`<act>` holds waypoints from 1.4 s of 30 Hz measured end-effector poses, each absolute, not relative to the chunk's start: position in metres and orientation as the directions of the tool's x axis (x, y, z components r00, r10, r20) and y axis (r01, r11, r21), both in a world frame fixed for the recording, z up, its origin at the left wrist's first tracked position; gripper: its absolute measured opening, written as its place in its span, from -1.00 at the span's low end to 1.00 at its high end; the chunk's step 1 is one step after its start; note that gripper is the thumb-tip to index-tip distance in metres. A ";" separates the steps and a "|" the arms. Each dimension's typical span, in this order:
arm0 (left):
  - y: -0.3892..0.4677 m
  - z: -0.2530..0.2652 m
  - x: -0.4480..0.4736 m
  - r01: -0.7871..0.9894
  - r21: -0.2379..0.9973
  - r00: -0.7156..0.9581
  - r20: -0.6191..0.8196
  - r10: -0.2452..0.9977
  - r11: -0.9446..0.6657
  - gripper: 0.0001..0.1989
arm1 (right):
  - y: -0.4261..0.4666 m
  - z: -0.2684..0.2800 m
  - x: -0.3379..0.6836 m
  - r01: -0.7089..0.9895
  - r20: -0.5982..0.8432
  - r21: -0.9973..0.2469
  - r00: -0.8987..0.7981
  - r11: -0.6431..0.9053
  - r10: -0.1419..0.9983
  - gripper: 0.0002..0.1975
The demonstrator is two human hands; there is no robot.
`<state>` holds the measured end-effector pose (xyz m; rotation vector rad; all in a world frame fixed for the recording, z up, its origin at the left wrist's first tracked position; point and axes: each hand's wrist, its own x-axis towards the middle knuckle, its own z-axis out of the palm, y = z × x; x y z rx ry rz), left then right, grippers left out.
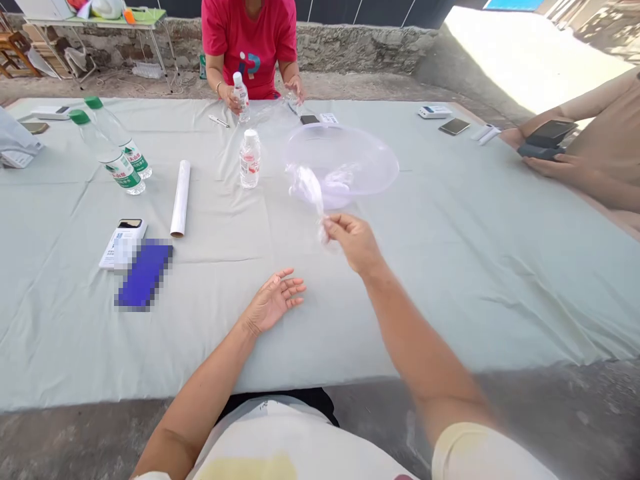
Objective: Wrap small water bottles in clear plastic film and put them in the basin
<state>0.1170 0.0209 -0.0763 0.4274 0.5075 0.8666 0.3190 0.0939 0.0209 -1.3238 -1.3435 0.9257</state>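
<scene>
My right hand (356, 241) pinches a crumpled piece of clear plastic film (311, 187) between thumb and fingers. It is held at the near edge of a translucent pale purple basin (383, 167), and more crumpled plastic shows inside the basin. Whether the two pieces are joined, I cannot tell. My left hand (275, 299) is open over the tablecloth, nearer to me, its fingers apart and holding nothing. A clear bottle with a white cap (250, 160) stands upright just left of the basin.
Left on the cloth are a white roll (181, 199), two green-capped bottles (120, 170), a power bank (117, 250) and a blurred blue item (145, 273). Opposite, a person in a red shirt (255, 47) holds a bottle (241, 97). Another person's hands (545, 160) hold a dark device at right.
</scene>
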 end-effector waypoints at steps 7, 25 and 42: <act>0.013 -0.050 0.113 -0.345 0.886 0.232 -0.238 0.943 0.309 -0.63 | -0.010 -0.044 0.251 0.102 -0.133 -0.984 0.136 -0.147 0.982 -0.72; -0.022 -0.047 0.030 -0.290 0.858 -0.030 -0.451 0.892 0.424 -0.69 | -0.034 -0.056 0.285 -0.063 -0.296 -0.955 0.278 -0.290 0.914 -0.81; -0.027 -0.036 0.051 0.569 0.822 0.074 -0.084 0.994 0.027 -0.85 | -0.063 -0.031 0.339 0.589 -0.282 -0.664 0.372 -0.460 0.884 -0.69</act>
